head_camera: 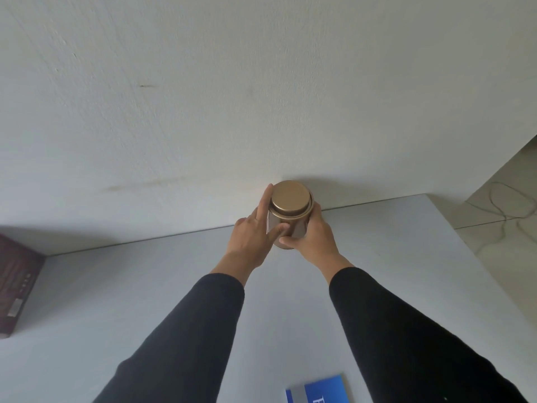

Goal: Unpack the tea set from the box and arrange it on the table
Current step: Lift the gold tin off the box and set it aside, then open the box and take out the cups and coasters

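Our fingers (263, 212) meet around a single bronze-coloured tea canister (289, 216) at the far edge of the white table (116, 286), close to the wall (261, 82). The right hand (312, 235) is wrapped round the canister's lower body, thumb across the front and the other fingers curled behind, so it carries the real grip. The left hand (251, 241) lies against the canister's left side with its fingers mostly straight, the index finger reaching up beside the round lid (290, 196) and the thumb touching the front; it looks to be steadying more than grasping. We judge that two hands are used because the tin is smooth, tall and easy to tip, and that it is being set upright at the back of the table to leave the nearer surface free for other pieces. Whether its base already rests on the table we cannot tell, since the hands cover it.

Counting what shows: one canister with one lid, closed on top. One dark maroon box (17, 286) sits at the left edge of the view, well apart from the canister, and is probably the packaging being unpacked; its opening is out of sight. One blue and white booklet (322, 389) lies on the table near us, between our two black sleeves (186, 338). A thin cable (505, 205) trails on the floor to the right. No cups or teapot are in view.
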Tool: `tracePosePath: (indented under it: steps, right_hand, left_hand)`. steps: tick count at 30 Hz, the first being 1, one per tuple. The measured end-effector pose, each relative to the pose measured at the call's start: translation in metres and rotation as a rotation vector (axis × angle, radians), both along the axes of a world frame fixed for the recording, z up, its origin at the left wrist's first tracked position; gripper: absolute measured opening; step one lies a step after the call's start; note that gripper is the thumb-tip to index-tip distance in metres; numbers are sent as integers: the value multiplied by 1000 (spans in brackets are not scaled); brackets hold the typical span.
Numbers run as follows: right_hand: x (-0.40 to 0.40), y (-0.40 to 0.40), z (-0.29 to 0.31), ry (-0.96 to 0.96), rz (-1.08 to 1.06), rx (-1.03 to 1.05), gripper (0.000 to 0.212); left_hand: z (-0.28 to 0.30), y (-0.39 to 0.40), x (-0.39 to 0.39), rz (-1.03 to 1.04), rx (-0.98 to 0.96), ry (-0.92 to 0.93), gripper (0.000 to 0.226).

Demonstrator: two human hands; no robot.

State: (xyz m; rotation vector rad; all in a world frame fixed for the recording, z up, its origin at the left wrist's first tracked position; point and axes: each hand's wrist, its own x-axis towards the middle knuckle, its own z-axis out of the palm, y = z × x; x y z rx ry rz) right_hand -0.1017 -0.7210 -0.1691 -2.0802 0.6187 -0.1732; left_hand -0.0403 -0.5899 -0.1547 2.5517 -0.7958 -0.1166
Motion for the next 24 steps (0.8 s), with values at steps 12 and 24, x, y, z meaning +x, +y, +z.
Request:
tracePosePath:
  steps: [12, 24]
  right_hand:
    - [-46, 64, 26, 176, -151, -104, 78]
    - [-49, 262, 95, 78, 80, -98, 79]
  left_hand:
    - [18, 65, -42, 20, -6, 41, 78]
    - [81, 286, -51, 284, -129, -16, 69]
